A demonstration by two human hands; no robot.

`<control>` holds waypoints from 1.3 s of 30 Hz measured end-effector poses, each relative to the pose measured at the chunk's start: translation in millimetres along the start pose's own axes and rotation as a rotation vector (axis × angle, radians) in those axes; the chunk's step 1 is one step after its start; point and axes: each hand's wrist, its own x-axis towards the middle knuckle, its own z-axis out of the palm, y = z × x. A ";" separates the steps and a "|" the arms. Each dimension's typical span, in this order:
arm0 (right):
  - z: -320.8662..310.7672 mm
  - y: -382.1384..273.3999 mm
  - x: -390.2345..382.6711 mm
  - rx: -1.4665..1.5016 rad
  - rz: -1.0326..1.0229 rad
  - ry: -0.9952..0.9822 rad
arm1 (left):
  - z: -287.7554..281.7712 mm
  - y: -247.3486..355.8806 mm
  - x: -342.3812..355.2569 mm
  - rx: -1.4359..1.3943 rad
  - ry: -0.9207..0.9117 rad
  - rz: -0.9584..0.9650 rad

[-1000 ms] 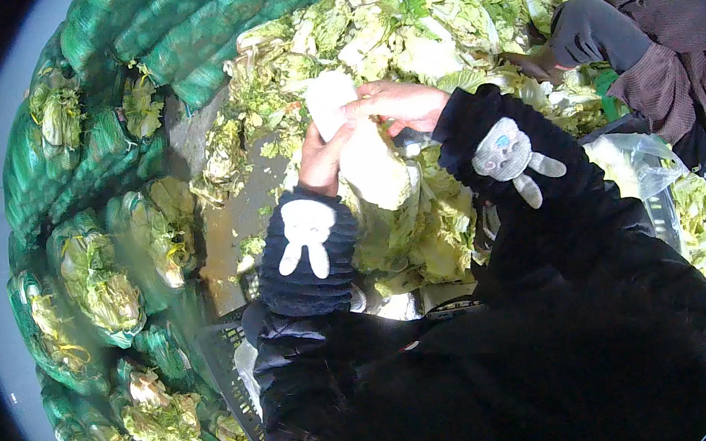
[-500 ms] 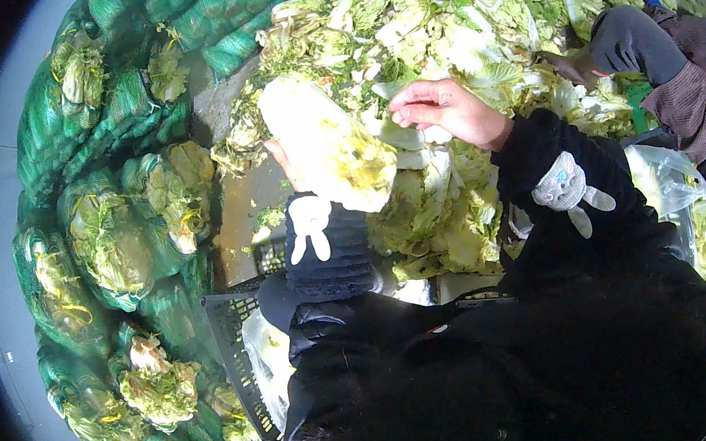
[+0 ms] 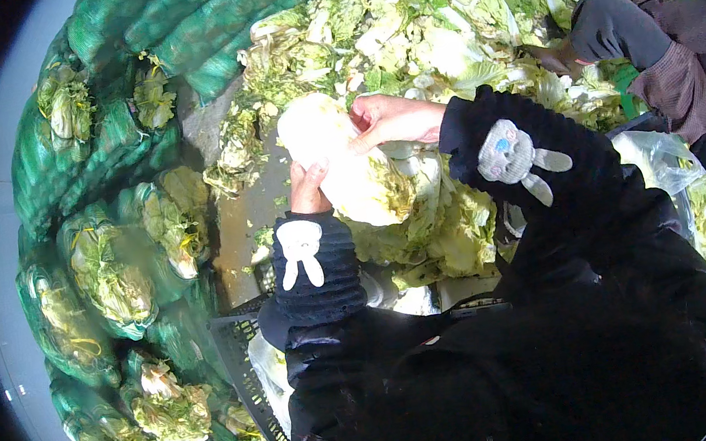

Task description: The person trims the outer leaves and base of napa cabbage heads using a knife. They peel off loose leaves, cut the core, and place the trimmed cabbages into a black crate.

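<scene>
A pale napa cabbage (image 3: 347,173), overexposed to white at its upper end and yellowish at the lower right, is held up in front of me. My left hand (image 3: 309,189) grips its left side, thumb on the near face. On its upper right side lies my right hand (image 3: 393,118), fingers curled against the cabbage and thumb pressed to it. Behind and below the cabbage, loose yellow-green leaves (image 3: 451,226) are heaped.
Green mesh sacks of cabbages (image 3: 108,272) are stacked along the left. A dark plastic crate (image 3: 252,369) stands at my left side. Leaves and trimmings (image 3: 470,21) spread across the back. At the right sits another person (image 3: 679,75), near a clear plastic bag (image 3: 658,156).
My right hand has moved left onto the cabbage, from apart beside it. The cabbage has shifted slightly and tilted, and my left thumb now shows on its near face.
</scene>
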 end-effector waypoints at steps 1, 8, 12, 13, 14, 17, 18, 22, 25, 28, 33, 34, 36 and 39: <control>-0.7 6.0 2.6 0.074 -0.029 -0.009 | 0.2 -0.2 0.3 0.013 0.005 -0.014; -8.6 37.0 17.4 0.157 -0.047 0.007 | -7.2 -5.9 9.1 0.109 0.027 -0.040; -12.2 41.2 22.4 0.058 0.002 0.015 | -14.7 -8.1 11.5 0.075 0.032 -0.065; -13.4 41.5 23.6 0.101 0.017 0.000 | -16.2 -8.3 11.6 0.057 0.027 -0.067; -14.6 41.9 25.0 0.148 0.017 -0.028 | -17.5 -8.4 11.9 0.044 0.035 -0.073; -18.8 43.4 29.2 0.150 0.000 -0.095 | -19.9 -7.5 13.0 -0.057 0.072 -0.065; -20.7 44.1 30.4 0.127 -0.010 -0.113 | -20.3 -6.9 14.0 -0.029 0.069 -0.059; -22.0 48.9 34.6 0.097 0.040 -0.113 | -21.1 -3.5 18.0 0.077 0.006 -0.082; -21.6 53.1 37.2 0.110 0.046 -0.082 | -21.4 -3.1 20.1 0.106 0.000 -0.105; -22.9 56.7 42.3 0.115 0.043 -0.080 | -23.6 -3.4 21.7 0.107 0.018 -0.099; -30.2 60.8 60.7 0.069 0.019 -0.148 | -33.1 2.0 35.0 0.167 0.050 -0.165; -33.0 61.1 66.1 0.052 0.016 -0.155 | -35.8 3.9 39.9 0.167 0.026 -0.168; -38.0 62.4 76.7 0.100 -0.002 -0.154 | -41.3 6.6 51.4 0.175 0.000 -0.169; -50.6 63.2 95.2 0.101 0.016 -0.204 | -50.1 8.1 68.2 0.204 -0.002 -0.168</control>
